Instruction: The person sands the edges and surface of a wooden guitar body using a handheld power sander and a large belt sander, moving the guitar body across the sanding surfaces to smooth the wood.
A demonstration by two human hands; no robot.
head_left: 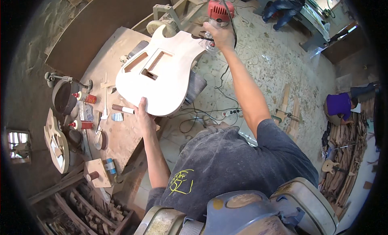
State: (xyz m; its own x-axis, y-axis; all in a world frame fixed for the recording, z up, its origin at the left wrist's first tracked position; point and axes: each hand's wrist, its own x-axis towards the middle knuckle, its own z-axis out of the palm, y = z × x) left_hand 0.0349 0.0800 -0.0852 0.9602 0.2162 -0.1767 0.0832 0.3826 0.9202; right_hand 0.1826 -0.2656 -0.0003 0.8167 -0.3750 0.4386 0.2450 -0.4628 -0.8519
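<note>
A pale wooden electric guitar body with routed cavities lies tilted over the bench edge. At its lower rim my left hand grips it, thumb on top and fingers partly hidden beneath. My right hand is wrapped round a trim router with a red motor housing and a clear base. The router stands at the far right of the body, by the upper cutaway, and its bit cannot be made out. From the router's top hangs a black cord. A grey cloth or pad shows under the body.
On the workbench are two glue bottles, a dark-and-white stick and a block with a round knob. Cables loop across the floor. A person in purple crouches by wood strips at right; another person's legs show far off.
</note>
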